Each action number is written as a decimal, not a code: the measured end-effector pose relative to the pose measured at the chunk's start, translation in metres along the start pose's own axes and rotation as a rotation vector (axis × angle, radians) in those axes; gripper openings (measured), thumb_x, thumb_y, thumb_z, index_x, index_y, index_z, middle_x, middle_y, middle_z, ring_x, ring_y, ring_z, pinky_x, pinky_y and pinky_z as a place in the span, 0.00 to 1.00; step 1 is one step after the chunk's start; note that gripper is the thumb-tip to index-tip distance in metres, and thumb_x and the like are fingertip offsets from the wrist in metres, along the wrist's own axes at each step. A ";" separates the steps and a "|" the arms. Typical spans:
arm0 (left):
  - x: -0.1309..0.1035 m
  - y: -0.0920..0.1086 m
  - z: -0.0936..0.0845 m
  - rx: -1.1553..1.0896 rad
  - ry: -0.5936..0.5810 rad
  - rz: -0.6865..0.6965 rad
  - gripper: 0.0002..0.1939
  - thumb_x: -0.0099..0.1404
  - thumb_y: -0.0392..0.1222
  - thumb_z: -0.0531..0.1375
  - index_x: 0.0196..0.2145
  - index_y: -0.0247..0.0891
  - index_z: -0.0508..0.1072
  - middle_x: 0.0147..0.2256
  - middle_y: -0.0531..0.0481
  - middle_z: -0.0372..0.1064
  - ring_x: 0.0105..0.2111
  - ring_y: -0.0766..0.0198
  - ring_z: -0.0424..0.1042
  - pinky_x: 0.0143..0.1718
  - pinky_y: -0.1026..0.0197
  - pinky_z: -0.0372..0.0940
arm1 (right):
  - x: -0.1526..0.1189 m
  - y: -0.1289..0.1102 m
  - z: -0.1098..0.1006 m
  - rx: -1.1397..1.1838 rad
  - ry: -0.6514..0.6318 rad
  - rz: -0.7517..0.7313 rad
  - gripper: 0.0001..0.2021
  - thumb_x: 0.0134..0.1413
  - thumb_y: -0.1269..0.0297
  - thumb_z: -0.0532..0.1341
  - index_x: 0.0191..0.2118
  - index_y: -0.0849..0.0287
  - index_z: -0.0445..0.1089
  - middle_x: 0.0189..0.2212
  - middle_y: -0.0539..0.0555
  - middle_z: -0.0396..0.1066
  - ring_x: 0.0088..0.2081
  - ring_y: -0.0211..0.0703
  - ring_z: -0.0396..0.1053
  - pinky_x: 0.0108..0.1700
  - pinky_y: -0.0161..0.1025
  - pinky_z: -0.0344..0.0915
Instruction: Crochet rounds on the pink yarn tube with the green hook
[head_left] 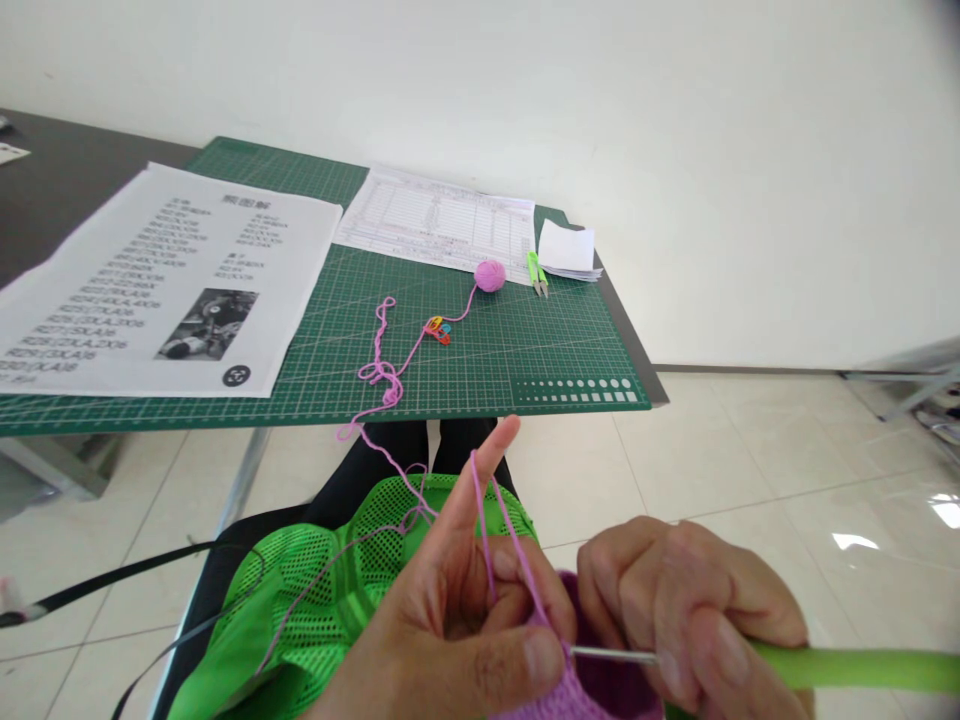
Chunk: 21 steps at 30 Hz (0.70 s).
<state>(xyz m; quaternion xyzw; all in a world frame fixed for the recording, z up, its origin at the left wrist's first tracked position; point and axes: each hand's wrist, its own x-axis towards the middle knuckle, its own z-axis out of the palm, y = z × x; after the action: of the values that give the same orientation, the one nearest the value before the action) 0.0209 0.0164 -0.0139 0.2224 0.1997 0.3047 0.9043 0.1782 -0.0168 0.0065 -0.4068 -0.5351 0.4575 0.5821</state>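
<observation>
Low in the head view, my left hand [472, 610] pinches the edge of a pink crocheted piece [574, 700] between thumb and fingers. Its index finger points up, with pink yarn [517, 540] looped over it and running down to the piece. To the right, my right hand [690, 600] is closed around a crochet hook [615, 655] with a green handle [862, 668]. The hook's metal tip meets the yarn by my left thumb. Part of the piece is hidden behind both hands.
A green cutting mat [480, 350] bears a pink yarn ball [490, 275], tangled yarn, stitch markers [438, 330], green snips [537, 272], a printed pattern [127, 290], a form [442, 222] and white slips [567, 248]. Green mesh cloth [300, 580] covers the lap.
</observation>
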 end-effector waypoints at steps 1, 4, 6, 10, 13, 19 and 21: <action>0.000 0.000 0.000 0.001 -0.002 -0.001 0.51 0.61 0.39 0.67 0.68 0.64 0.39 0.28 0.59 0.69 0.22 0.69 0.43 0.26 0.59 0.40 | -0.001 0.001 0.000 0.002 -0.001 0.013 0.20 0.65 0.55 0.55 0.22 0.56 0.55 0.14 0.43 0.51 0.18 0.32 0.53 0.20 0.32 0.54; -0.001 0.000 0.000 -0.003 0.002 0.004 0.50 0.61 0.39 0.67 0.68 0.63 0.39 0.28 0.59 0.68 0.22 0.69 0.43 0.26 0.59 0.41 | 0.000 0.002 0.002 0.050 -0.015 0.026 0.20 0.65 0.54 0.55 0.23 0.56 0.54 0.15 0.43 0.50 0.17 0.31 0.51 0.19 0.31 0.52; 0.000 0.000 0.001 -0.006 0.001 0.002 0.50 0.61 0.39 0.67 0.68 0.63 0.40 0.28 0.59 0.68 0.22 0.68 0.43 0.26 0.59 0.41 | 0.003 0.003 0.003 0.087 -0.024 0.023 0.21 0.64 0.53 0.56 0.23 0.56 0.53 0.15 0.43 0.49 0.17 0.31 0.49 0.19 0.31 0.49; 0.000 0.000 0.002 -0.015 0.005 -0.002 0.50 0.61 0.39 0.67 0.68 0.64 0.40 0.28 0.58 0.68 0.22 0.68 0.44 0.27 0.59 0.41 | 0.008 0.006 0.002 0.076 -0.091 -0.024 0.19 0.64 0.55 0.55 0.24 0.56 0.53 0.15 0.43 0.50 0.17 0.30 0.51 0.19 0.30 0.50; 0.000 0.000 0.002 -0.022 0.001 -0.018 0.49 0.61 0.38 0.67 0.67 0.66 0.41 0.28 0.58 0.68 0.22 0.69 0.45 0.27 0.59 0.41 | 0.008 0.006 0.001 0.053 -0.074 -0.013 0.19 0.65 0.55 0.55 0.24 0.56 0.54 0.15 0.43 0.50 0.17 0.31 0.51 0.19 0.30 0.51; 0.000 0.000 0.001 -0.017 0.006 -0.012 0.48 0.61 0.39 0.67 0.67 0.65 0.43 0.27 0.59 0.67 0.23 0.69 0.46 0.27 0.59 0.42 | 0.004 0.003 0.007 0.013 -0.016 0.027 0.21 0.66 0.54 0.53 0.22 0.56 0.54 0.14 0.43 0.50 0.17 0.32 0.51 0.19 0.32 0.52; 0.001 0.000 0.000 -0.011 0.008 0.008 0.47 0.61 0.39 0.67 0.67 0.66 0.44 0.27 0.59 0.67 0.22 0.69 0.45 0.27 0.60 0.43 | 0.005 0.003 0.008 -0.027 0.006 -0.005 0.21 0.66 0.54 0.53 0.22 0.56 0.54 0.14 0.43 0.50 0.17 0.32 0.52 0.19 0.32 0.54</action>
<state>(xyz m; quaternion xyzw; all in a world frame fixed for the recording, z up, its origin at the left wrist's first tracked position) 0.0215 0.0166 -0.0139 0.2169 0.2008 0.3104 0.9035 0.1696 -0.0114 0.0052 -0.4147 -0.5406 0.4473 0.5793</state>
